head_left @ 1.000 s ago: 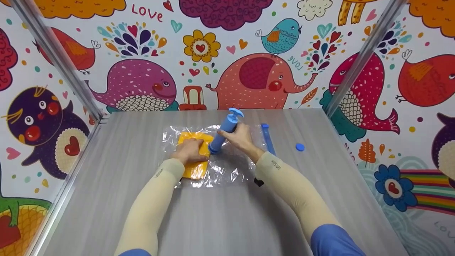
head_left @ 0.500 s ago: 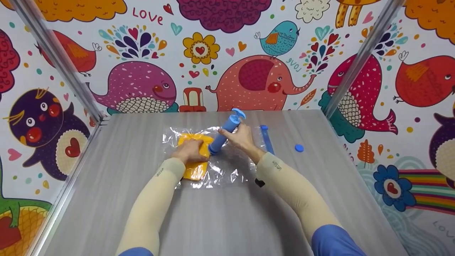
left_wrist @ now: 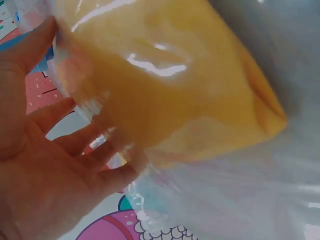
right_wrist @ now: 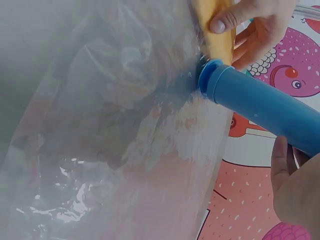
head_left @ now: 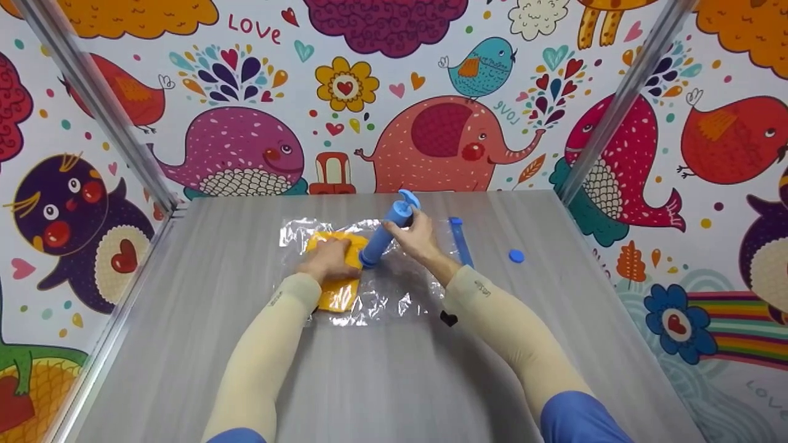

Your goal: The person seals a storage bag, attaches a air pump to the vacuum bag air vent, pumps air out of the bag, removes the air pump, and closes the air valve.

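Note:
A clear plastic vacuum bag point(head_left: 400, 289) lies flat with a folded yellow cloth point(head_left: 338, 296) inside its left part. My left hand point(head_left: 327, 258) rests on the bag over the cloth, its fingers spread and slightly bent in the left wrist view. Tilted up from the bag, the lower end of a blue hand pump point(head_left: 380, 241) stands beside the cloth's right edge. My right hand point(head_left: 417, 237) grips the pump's barrel, thumb on the near side and fingertips close to the handle. The valve under the pump's base is hidden.
A blue slider strip point(head_left: 460, 243) runs along the bag's right end. Farther right, a round blue cap point(head_left: 516, 256) lies on the grey table point(head_left: 369, 381). A small black object point(head_left: 449, 318) shows by the right forearm. Printed walls surround the table.
The pump's handle has turned and sits closer to my right fingers. Its barrel has shifted very slightly left and down. My left hand stays in place on the bag.

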A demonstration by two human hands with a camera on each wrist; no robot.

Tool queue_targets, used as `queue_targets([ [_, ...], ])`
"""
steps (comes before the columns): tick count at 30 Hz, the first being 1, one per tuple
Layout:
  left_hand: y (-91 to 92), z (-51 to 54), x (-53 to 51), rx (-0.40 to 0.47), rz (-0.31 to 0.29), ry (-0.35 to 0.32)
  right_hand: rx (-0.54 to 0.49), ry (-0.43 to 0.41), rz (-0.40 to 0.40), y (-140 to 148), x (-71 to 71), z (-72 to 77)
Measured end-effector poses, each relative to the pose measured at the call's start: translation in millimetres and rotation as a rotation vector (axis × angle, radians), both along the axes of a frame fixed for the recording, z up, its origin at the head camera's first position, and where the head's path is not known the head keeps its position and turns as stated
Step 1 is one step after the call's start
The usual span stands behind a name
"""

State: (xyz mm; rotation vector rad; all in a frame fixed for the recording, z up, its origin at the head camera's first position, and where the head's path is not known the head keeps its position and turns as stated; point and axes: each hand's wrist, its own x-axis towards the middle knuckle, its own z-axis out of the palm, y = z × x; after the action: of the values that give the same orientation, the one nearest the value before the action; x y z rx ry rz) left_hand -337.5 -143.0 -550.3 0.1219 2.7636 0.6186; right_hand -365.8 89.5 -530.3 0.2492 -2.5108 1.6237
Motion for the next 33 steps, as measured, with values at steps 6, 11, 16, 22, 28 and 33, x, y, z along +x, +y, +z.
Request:
queue_targets([
  [6,25.3,0.8,-7.0,0.141,0.024,0.137,-0.039,0.003,-0.028,1,-1.2,-2.4],
  [11,49.2,2.5,-10.9,0.262,0.080,0.255,-0.005,0.025,-0.072,3,-3.0,-3.1],
  [16,64.0,-0.6,-13.5,0.287,0.109,0.383,0.071,0.019,-0.082,4,-3.2,-1.0],
  [22,68.6,-3.0,-16.6,0.287,0.085,0.441,0.023,0.027,0.002,11,-1.5,-1.4],
  [28,67.8,3.5,-16.6,0.308,0.071,0.379,-0.207,0.039,0.130,18,-4.0,1.9],
  [33,66.8,10.4,-16.8,0.315,0.041,0.327,-0.252,0.045,0.151,18,-5.2,6.2],
])
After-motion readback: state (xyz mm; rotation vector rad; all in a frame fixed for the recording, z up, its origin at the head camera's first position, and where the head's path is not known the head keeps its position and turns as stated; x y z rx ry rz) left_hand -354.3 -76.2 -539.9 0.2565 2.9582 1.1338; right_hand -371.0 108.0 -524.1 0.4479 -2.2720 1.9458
